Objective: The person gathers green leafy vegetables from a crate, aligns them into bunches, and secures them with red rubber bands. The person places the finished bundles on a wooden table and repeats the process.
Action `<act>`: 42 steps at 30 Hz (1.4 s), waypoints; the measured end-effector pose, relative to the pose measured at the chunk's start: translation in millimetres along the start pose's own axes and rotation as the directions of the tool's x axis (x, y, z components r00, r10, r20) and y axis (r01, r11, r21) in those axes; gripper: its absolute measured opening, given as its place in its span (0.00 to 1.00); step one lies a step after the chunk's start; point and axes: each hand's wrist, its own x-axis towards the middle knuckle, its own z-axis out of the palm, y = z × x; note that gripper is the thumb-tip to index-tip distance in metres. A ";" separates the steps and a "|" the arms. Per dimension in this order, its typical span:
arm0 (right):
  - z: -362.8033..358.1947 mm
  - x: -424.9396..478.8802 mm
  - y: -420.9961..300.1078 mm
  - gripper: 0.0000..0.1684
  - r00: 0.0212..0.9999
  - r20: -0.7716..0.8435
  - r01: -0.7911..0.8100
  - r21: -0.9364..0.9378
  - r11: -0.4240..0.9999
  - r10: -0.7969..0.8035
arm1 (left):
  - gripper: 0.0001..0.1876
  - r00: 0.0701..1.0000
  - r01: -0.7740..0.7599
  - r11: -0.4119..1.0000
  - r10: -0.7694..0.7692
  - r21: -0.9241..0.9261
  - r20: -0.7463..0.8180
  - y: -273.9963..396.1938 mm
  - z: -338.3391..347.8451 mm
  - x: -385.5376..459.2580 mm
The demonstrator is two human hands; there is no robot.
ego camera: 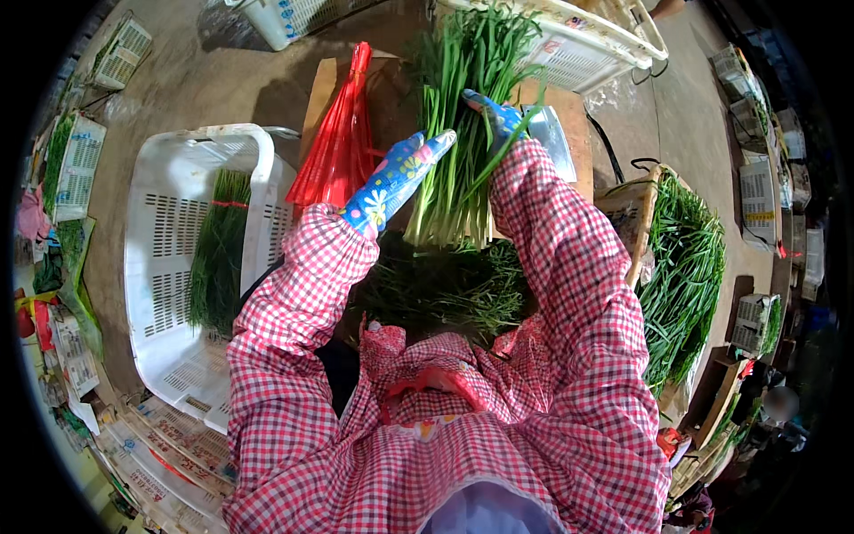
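Note:
A large bunch of green leafy stalks, like garlic chives (448, 173), stands between my gloved hands above a low wooden board. My left hand (407, 175), in a blue flowered glove, lies along the bunch's left side with fingers extended. On the right side, my right hand (499, 120) is partly hidden behind stalks, its fingers against the bunch. Red plastic ties (337, 147), gathered at the top, lie just left of my left hand. A flat metal plate (554, 143) rests right of my right hand. Loose greens (447, 284) lie below, near my lap.
To the left stands a white plastic crate (160, 267) with a tied bundle of greens (223, 247). A container heaped with greens (684, 280) is at the right. More white crates (587, 50) stand beyond the board. At the upper right rim, part of another person's arm (667, 8) shows.

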 end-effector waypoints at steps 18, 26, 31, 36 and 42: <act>-26.3 -49.5 33.1 0.20 0.970 -0.235 0.127 0.277 0.952 -0.061 | 0.46 0.933 0.339 0.375 -0.014 0.863 -0.361 -38.1 -0.5 34.3; 28.4 -136.4 66.6 0.34 0.942 -0.264 0.165 -0.178 0.970 -0.209 | 0.35 0.955 0.274 0.089 0.090 0.958 -0.282 -62.2 11.4 43.9; 20.6 -122.9 81.2 0.37 0.953 -0.271 0.131 -0.023 0.991 -0.132 | 0.38 0.940 0.330 0.080 0.060 0.941 -0.335 -60.2 16.2 45.3; -18.4 -145.5 42.6 0.31 0.971 -0.098 0.218 -0.023 0.976 -0.219 | 0.43 0.873 0.354 0.268 0.248 0.896 -0.419 -61.2 28.0 27.4; -6.3 -161.0 -34.7 0.20 0.869 0.141 0.486 -0.425 0.764 -0.474 | 0.39 0.792 0.171 0.506 0.440 0.846 -0.423 -84.7 37.7 -6.6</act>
